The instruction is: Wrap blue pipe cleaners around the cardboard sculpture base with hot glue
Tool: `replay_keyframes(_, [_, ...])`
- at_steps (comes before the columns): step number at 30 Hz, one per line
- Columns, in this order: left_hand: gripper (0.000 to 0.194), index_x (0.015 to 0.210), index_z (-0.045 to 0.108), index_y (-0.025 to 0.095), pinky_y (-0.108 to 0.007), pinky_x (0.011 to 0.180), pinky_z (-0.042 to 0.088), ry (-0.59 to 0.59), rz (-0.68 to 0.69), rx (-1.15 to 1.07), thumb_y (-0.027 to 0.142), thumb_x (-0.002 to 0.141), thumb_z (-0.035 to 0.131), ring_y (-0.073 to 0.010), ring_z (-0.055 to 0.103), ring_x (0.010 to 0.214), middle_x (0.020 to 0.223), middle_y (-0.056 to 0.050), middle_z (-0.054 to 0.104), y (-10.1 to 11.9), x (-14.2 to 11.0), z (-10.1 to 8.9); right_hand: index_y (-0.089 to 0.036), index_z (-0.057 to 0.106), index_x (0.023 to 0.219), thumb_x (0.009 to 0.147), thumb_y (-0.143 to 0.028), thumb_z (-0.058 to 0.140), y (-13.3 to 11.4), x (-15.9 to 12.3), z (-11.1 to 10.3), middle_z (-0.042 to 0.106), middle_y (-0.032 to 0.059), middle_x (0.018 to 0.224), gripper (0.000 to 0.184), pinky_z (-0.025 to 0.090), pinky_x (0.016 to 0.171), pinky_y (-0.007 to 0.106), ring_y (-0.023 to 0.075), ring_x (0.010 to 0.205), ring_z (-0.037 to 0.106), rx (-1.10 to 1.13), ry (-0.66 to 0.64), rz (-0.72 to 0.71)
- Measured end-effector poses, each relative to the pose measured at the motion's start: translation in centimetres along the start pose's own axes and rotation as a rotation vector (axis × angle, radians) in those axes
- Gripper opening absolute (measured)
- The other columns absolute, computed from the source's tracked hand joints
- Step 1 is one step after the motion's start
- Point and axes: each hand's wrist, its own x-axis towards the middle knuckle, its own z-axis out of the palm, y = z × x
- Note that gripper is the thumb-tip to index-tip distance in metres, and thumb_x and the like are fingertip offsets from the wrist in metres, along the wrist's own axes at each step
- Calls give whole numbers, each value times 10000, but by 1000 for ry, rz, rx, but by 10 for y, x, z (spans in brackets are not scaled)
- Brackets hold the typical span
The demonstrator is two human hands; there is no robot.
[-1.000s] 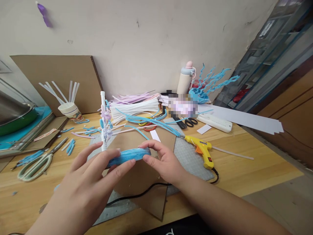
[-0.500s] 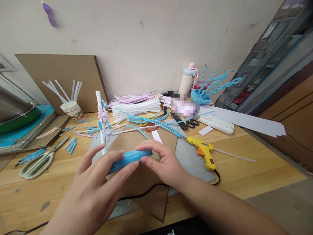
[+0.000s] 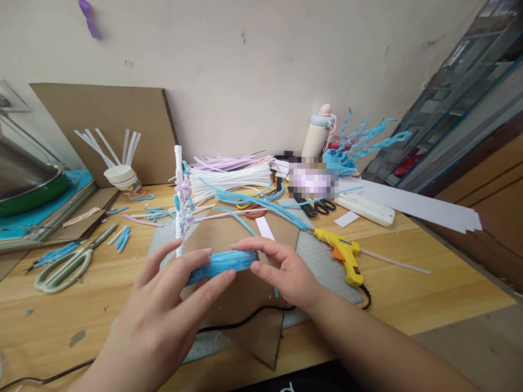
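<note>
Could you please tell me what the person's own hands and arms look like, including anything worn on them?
The left hand and right hand are bare, with no gloves, rings or watch visible. No sleeve shows on either arm. Black cloth with a white marking, possibly clothing, shows at the bottom edge.

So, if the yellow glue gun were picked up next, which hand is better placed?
Probably the right hand: it is nearer the glue gun, on that side of the blue bundle. The left hand grips the bundle's far end.
</note>
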Motion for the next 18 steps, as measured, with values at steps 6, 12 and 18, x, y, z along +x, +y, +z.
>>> replay_keyframes(6, [502, 1216, 639, 261, -553, 1052, 411, -9, -3, -13, -25, 832, 490, -240, 578, 1092, 1158, -111, 571, -1, -2, 2, -258, 732, 1079, 881, -310, 666, 3, 1, 0, 739, 55, 1132, 215, 477, 1005, 409, 211, 1095, 657, -29, 50, 28])
replay_keyframes(12, [481, 1175, 660, 258, -525, 1058, 412, 6, -3, -17, -32, 829, 495, -236, 574, 1108, 1152, -102, 572, 0, -1, 3, -239, 727, 1025, 871, -329, 667, 0, 2, 0, 736, 52, 1075, 188, 483, 979, 394, 206, 1057, 658, -10, 53, 45])
replay_keyframes(18, [476, 1161, 658, 230, -513, 1081, 387, 6, 10, -18, -60, 814, 509, -226, 561, 1116, 1182, -111, 553, 2, 2, 2, -194, 691, 1060, 937, -370, 538, -26, 7, -7, 703, 75, 1090, 264, 480, 953, 377, 206, 1066, 632, -52, -69, 59])
